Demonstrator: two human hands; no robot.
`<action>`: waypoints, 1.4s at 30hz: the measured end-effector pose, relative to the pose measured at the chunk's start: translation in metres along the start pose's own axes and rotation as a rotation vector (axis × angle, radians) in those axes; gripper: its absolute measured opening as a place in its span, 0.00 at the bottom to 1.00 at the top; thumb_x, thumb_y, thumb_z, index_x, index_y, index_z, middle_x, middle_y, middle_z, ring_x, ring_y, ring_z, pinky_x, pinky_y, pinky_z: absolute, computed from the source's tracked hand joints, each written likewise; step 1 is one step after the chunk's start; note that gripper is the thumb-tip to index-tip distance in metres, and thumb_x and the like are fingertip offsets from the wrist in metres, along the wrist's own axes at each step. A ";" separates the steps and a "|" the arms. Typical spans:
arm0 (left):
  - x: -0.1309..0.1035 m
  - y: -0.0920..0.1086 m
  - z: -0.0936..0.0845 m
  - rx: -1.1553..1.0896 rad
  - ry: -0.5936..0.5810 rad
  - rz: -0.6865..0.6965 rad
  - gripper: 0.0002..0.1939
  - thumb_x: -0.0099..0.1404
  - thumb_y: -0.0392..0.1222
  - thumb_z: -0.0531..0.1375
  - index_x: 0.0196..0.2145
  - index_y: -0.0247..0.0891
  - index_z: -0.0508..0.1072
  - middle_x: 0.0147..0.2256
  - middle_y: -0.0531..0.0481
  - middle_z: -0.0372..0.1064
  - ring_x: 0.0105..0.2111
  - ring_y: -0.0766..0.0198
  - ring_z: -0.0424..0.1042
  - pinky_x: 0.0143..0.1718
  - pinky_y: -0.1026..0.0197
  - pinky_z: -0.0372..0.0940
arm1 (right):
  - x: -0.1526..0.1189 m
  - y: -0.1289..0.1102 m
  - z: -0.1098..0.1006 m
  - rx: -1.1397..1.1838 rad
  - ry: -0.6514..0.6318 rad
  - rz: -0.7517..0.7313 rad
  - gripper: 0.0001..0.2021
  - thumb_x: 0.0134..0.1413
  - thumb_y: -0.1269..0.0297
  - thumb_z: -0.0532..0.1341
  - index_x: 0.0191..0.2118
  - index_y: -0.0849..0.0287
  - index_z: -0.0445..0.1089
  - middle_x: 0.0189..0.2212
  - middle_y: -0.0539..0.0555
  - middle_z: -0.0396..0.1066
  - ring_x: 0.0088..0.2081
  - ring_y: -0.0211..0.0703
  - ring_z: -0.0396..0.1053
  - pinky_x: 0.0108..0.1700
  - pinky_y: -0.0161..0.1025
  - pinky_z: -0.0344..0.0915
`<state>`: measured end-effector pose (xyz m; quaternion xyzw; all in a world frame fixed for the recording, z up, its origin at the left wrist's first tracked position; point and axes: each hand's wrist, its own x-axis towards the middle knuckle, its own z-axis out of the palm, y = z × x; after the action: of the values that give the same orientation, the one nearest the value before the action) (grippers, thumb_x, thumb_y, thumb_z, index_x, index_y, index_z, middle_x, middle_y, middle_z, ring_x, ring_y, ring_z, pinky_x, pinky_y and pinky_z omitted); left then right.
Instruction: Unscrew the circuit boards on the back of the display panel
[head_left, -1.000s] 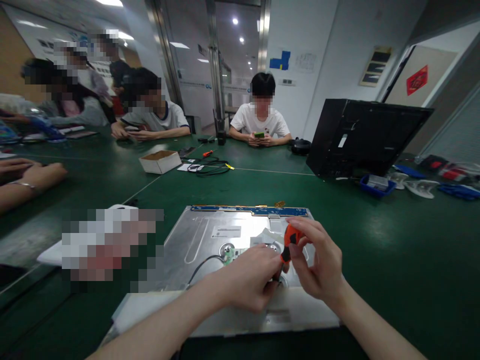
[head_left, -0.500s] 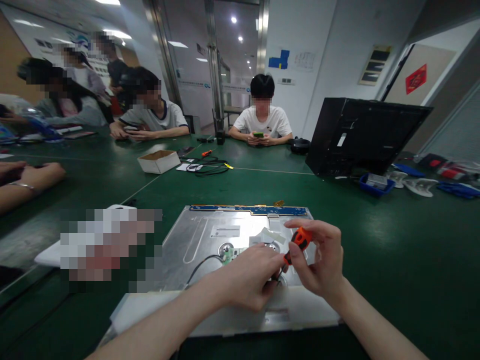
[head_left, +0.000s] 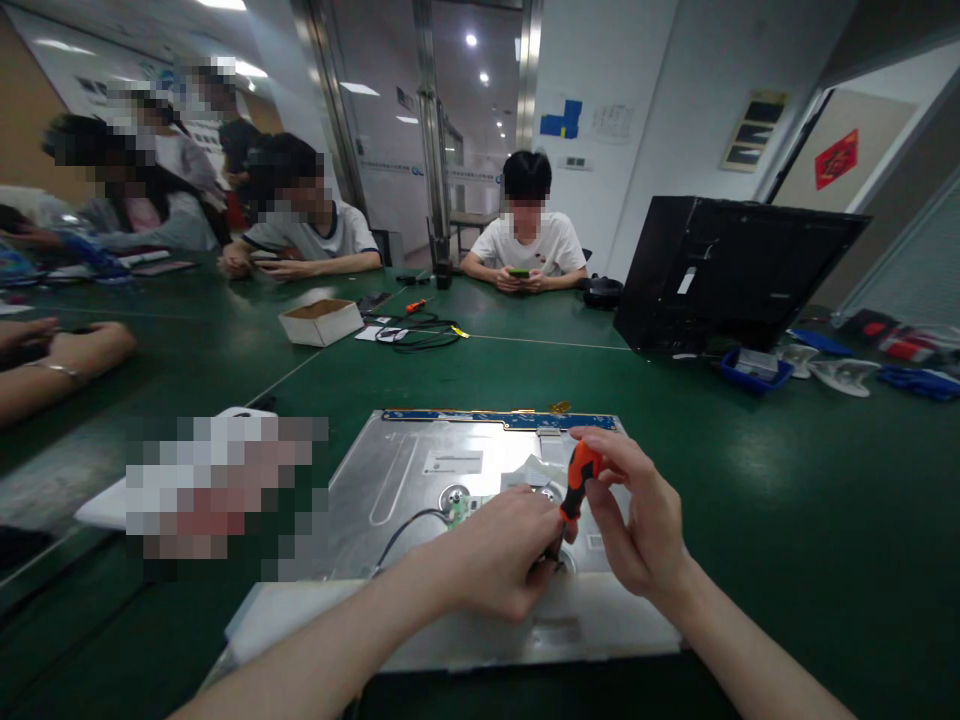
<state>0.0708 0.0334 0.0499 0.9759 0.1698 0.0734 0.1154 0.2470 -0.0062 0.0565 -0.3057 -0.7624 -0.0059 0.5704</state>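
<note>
A flat metal display panel [head_left: 405, 465] lies on the table with its back side up. My right hand [head_left: 641, 510] pinches the orange and black handle of a screwdriver [head_left: 579, 478] between thumb and fingers. Lower down, the fingers of my left hand [head_left: 506, 550] close around the screwdriver near its shaft, low over the panel. The tool stands almost upright, its tip by a round metal recess at the panel's near part. Partly covered by my left hand is a small green circuit board [head_left: 461, 510] with a black cable. A blue circuit strip [head_left: 465, 420] runs along the far edge.
Left of the panel stands a blurred-out white object [head_left: 105, 505]. Farther back are a small open box [head_left: 321, 322], black cables [head_left: 427, 335] and another orange screwdriver [head_left: 415, 306]. A black monitor casing [head_left: 735, 275] and a blue tray [head_left: 754, 372] stand right. Several people sit around.
The screwdriver handle has tilted left to a more upright position, and my right hand's fingers have shifted with it. My left hand stays in place.
</note>
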 end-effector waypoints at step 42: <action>0.001 0.002 0.000 -0.033 -0.030 -0.017 0.06 0.55 0.33 0.60 0.31 0.38 0.66 0.34 0.45 0.72 0.33 0.55 0.71 0.36 0.54 0.66 | 0.002 -0.003 0.005 -0.108 0.095 -0.037 0.19 0.59 0.71 0.60 0.55 0.51 0.61 0.41 0.54 0.62 0.33 0.40 0.65 0.22 0.33 0.67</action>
<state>0.0726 0.0318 0.0501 0.9734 0.1752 0.0605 0.1345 0.2409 -0.0056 0.0575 -0.3213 -0.7386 -0.0721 0.5882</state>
